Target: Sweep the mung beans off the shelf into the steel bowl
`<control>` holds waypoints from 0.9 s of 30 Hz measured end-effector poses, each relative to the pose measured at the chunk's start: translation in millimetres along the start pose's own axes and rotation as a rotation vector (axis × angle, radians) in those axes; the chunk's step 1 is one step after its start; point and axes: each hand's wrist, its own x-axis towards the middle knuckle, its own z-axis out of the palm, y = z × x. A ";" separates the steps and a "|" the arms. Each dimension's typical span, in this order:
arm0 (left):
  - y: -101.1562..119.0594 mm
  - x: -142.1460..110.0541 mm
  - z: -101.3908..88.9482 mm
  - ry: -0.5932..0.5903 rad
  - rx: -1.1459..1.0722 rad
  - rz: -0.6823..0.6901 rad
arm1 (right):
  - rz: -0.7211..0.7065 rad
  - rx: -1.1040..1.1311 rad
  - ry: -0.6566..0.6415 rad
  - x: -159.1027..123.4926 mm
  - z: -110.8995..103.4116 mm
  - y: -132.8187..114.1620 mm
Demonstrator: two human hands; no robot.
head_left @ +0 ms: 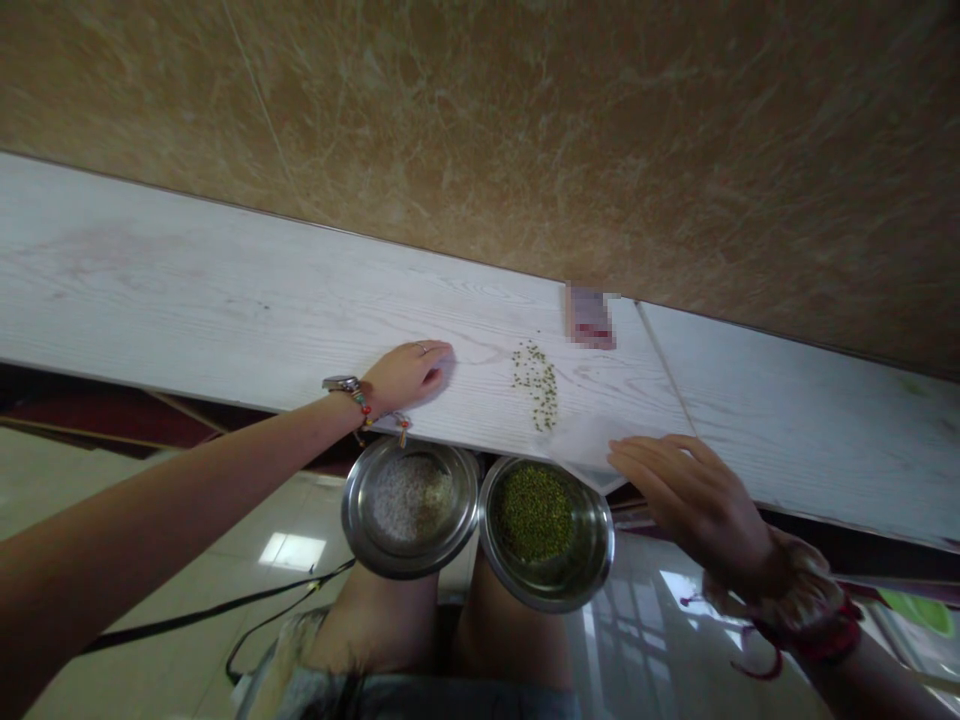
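On the white wooden ledge, my left hand rests palm down, with nothing visible in it. To its right lies a scatter of green mung beans. My right hand is at the ledge's front edge, its fingers closed on a thin whitish translucent sheet, slightly blurred. Below the edge, a steel bowl with many mung beans sits on my lap. Beside it on the left is another steel bowl with white grains, probably rice.
A pixelated small box or card lies at the back of the ledge, near a seam. Behind rises a brown marbled wall. A black strap hangs at lower left over the tiled floor.
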 end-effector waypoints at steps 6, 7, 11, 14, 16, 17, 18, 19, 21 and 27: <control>0.7 -0.3 0.2 0.002 0.010 -0.004 | 0.051 -0.029 0.014 -15.0 -2.0 2.2; 0.5 -0.4 0.3 0.003 0.009 -0.004 | 0.059 -0.046 0.023 -15.8 -2.6 3.3; -1.0 -0.5 1.2 0.010 0.001 0.000 | 0.092 -0.092 0.048 -14.7 -3.5 6.2; -1.2 -0.4 1.1 0.006 0.001 -0.002 | 0.098 -0.104 0.017 -12.4 -4.1 5.2; -0.7 -0.3 0.7 -0.002 -0.001 -0.007 | 0.093 -0.099 0.009 -11.4 -5.4 3.3; -0.5 -0.2 0.6 -0.007 -0.004 -0.009 | 0.088 -0.094 0.010 -11.3 -6.2 2.2; -0.4 -0.2 0.5 -0.009 -0.009 -0.011 | 0.081 -0.086 0.006 -11.4 -7.1 1.3; -0.3 -0.1 0.6 -0.011 -0.015 -0.013 | 0.076 -0.073 0.001 -11.7 -8.0 0.5; -0.6 0.0 0.8 -0.009 -0.026 -0.015 | 0.072 -0.036 -0.009 -12.1 -9.6 -0.2; -1.0 -0.1 0.5 -0.004 -0.031 -0.019 | 0.085 0.004 -0.028 -9.7 -11.5 0.4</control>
